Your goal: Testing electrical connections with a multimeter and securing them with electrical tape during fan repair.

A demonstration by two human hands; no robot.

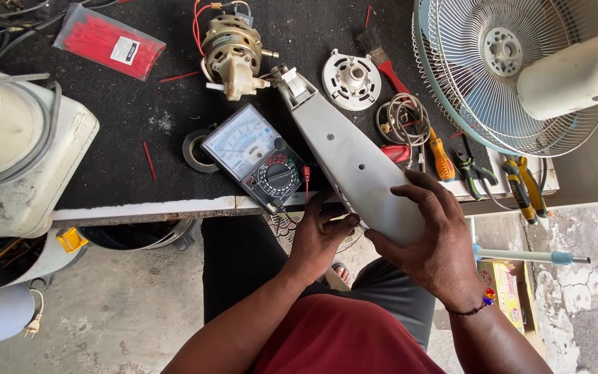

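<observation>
Right hand [427, 239] clasps grey fan neck housing [354, 163] at its wide lower end; long axis runs upper-left. Left hand [320, 235] grips underneath.

Person seen from above, both forearms bare, no sleeves in view. Left hand [320, 232] bare: no ring, no watch, no glove. Right hand [427, 239] bare too; at its 5 o'clock, on the wrist, a thin dark bracelet [475, 306] with a small cluster of red, blue and yellow beads on the outer side. Red shirt [340, 339] at bottom centre. Dark grey trousers [243, 253] at the shirt's 12 o'clock.
</observation>
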